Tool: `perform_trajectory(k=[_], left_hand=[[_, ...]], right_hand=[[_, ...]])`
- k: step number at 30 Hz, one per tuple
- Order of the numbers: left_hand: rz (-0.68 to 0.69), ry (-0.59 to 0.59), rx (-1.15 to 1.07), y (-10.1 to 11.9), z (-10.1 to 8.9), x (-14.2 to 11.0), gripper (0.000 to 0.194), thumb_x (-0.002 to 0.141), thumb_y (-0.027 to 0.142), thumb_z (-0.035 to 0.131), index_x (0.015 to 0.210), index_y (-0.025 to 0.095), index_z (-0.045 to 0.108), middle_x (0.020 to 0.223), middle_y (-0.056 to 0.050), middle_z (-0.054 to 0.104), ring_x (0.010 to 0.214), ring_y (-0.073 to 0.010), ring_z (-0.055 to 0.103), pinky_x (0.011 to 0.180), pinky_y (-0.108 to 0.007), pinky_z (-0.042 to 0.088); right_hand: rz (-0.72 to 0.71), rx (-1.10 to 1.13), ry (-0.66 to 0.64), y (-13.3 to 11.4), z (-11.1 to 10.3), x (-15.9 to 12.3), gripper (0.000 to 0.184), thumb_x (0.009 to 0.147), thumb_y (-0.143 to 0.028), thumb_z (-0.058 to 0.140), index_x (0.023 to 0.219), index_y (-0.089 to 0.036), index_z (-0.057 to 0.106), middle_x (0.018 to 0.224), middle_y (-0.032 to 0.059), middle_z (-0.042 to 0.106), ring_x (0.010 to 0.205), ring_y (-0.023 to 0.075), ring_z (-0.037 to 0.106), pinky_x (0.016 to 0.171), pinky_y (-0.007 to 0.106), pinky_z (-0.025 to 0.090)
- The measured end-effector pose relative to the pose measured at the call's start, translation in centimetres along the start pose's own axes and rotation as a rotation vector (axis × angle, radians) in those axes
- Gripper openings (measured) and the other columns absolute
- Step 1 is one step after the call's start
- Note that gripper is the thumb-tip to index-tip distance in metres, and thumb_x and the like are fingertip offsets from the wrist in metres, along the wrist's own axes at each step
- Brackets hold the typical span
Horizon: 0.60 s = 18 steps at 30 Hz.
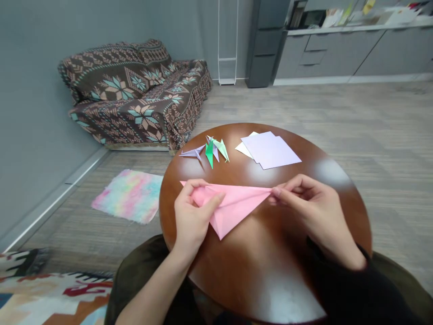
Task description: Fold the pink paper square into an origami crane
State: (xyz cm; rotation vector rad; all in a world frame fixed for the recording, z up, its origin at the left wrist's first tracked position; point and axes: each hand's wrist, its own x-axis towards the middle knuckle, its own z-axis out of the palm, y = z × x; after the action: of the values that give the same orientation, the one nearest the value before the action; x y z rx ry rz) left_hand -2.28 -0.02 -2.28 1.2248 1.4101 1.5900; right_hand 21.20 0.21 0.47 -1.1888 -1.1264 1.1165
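Observation:
A pink sheet of origami paper (237,203), folded into a triangle-like shape with creases, is held above the round table. My left hand (194,210) grips its left part, thumb on top and the other fingers partly hidden behind it. At the paper's right corner, my right hand (307,198) pinches the tip between thumb and forefinger. One pointed corner of the paper hangs toward me. Beyond my left hand lie several folded paper cranes: a purple one (194,153), a green one (209,153) and a pale green one (222,148) among them.
Square sheets of purple paper (270,151) overlap a white sheet (244,149) at the table's far side. The brown round table (243,289) stands before my knees. Past it are a covered sofa (135,99), a fluffy pastel rug (128,196) and grey kitchen cabinets (338,54).

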Motion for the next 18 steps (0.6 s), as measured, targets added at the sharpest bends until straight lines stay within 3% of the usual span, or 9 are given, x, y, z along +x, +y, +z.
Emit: perform_trajectory(k=[3, 5, 6, 9, 11, 14, 16, 17, 18], left_hand=[[0.016, -0.004, -0.002, 0.4, 0.2, -0.3, 0.033, 0.072, 0.028, 0.091, 0.094, 0.021, 0.067, 0.092, 0.001, 0.065, 0.085, -0.0169, 0.06, 0.077, -0.025, 0.045], [0.016, -0.008, -0.01, 1.0, 0.5, -0.9, 0.033, 0.072, 0.029, 0.09, 0.094, 0.022, 0.067, 0.092, 0.001, 0.065, 0.084, -0.0171, 0.061, 0.076, -0.025, 0.047], [0.022, -0.004, -0.015, 1.3, 0.8, -1.3, 0.034, 0.073, 0.028, 0.09, 0.096, 0.022, 0.067, 0.093, 0.001, 0.065, 0.084, -0.017, 0.061, 0.075, -0.025, 0.047], [0.014, -0.022, -0.047, 1.9, 1.4, -2.5, 0.04, 0.072, 0.026, 0.091, 0.103, 0.024, 0.066, 0.096, 0.001, 0.067, 0.084, -0.0166, 0.065, 0.077, -0.026, 0.05], [-0.006, -0.089, -0.09, 1.9, 1.3, -2.7, 0.054, 0.075, 0.025, 0.09, 0.121, 0.027, 0.061, 0.105, -0.001, 0.07, 0.095, -0.0197, 0.069, 0.086, -0.028, 0.053], [0.034, -0.159, -0.145, 2.2, 0.0, -1.1, 0.079, 0.08, 0.029, 0.085, 0.146, 0.035, 0.044, 0.141, -0.007, 0.061, 0.122, -0.0258, 0.066, 0.1, -0.037, 0.054], [0.179, -0.114, -0.055, 3.1, -0.9, 0.7, 0.064, 0.082, 0.036, 0.082, 0.14, 0.031, 0.053, 0.15, -0.008, 0.055, 0.133, -0.0267, 0.059, 0.108, -0.038, 0.05], [0.162, -0.194, 0.041, 3.7, -1.2, 1.7, 0.049, 0.086, 0.038, 0.079, 0.13, 0.026, 0.061, 0.144, -0.009, 0.061, 0.136, -0.0274, 0.057, 0.113, -0.039, 0.047], [0.094, -0.365, 0.116, 4.4, -1.2, 2.4, 0.038, 0.089, 0.04, 0.075, 0.121, 0.022, 0.066, 0.133, -0.01, 0.068, 0.131, -0.0276, 0.061, 0.112, -0.04, 0.047]], right_hand=[[0.053, 0.126, -0.029, 0.1, 0.1, -0.1, 0.045, 0.071, -0.036, 0.094, 0.105, -0.021, 0.069, 0.096, 0.0071, 0.082, 0.08, 0.0207, 0.078, 0.076, 0.034, 0.065], [0.168, 0.157, -0.161, 0.1, 0.5, -0.6, 0.066, 0.068, -0.035, 0.095, 0.125, -0.022, 0.064, 0.109, 0.0093, 0.08, 0.088, 0.0229, 0.078, 0.077, 0.036, 0.064], [0.231, 0.164, -0.229, 0.0, 0.7, -0.8, 0.067, 0.07, -0.034, 0.095, 0.128, -0.022, 0.064, 0.105, 0.0082, 0.08, 0.087, 0.0224, 0.077, 0.077, 0.035, 0.063], [0.298, 0.21, -0.288, 0.0, 1.0, -1.3, 0.034, 0.075, -0.034, 0.092, 0.099, -0.017, 0.073, 0.081, 0.0021, 0.073, 0.075, 0.0168, 0.069, 0.071, 0.028, 0.057], [0.258, 0.235, -0.243, 0.0, 0.8, -1.1, 0.027, 0.076, -0.033, 0.091, 0.081, -0.016, 0.072, 0.075, 0.0005, 0.069, 0.071, 0.0136, 0.063, 0.067, 0.025, 0.053], [0.159, 0.153, -0.176, 0.1, -0.3, -0.2, 0.023, 0.076, -0.032, 0.092, 0.08, -0.017, 0.075, 0.074, -0.0009, 0.068, 0.067, 0.0105, 0.059, 0.062, 0.02, 0.047], [0.169, 0.053, -0.242, 0.2, -1.0, 0.6, 0.022, 0.078, -0.034, 0.089, 0.082, -0.017, 0.076, 0.078, 0.0018, 0.074, 0.071, 0.0125, 0.063, 0.065, 0.021, 0.05], [0.184, 0.027, -0.277, 0.2, -1.3, 1.0, 0.022, 0.078, -0.034, 0.089, 0.082, -0.017, 0.077, 0.081, 0.0036, 0.077, 0.073, 0.0141, 0.066, 0.068, 0.022, 0.051], [0.193, 0.007, -0.306, 0.2, -1.4, 1.3, 0.022, 0.078, -0.034, 0.089, 0.083, -0.016, 0.077, 0.083, 0.0051, 0.079, 0.075, 0.0155, 0.068, 0.07, 0.024, 0.053]])
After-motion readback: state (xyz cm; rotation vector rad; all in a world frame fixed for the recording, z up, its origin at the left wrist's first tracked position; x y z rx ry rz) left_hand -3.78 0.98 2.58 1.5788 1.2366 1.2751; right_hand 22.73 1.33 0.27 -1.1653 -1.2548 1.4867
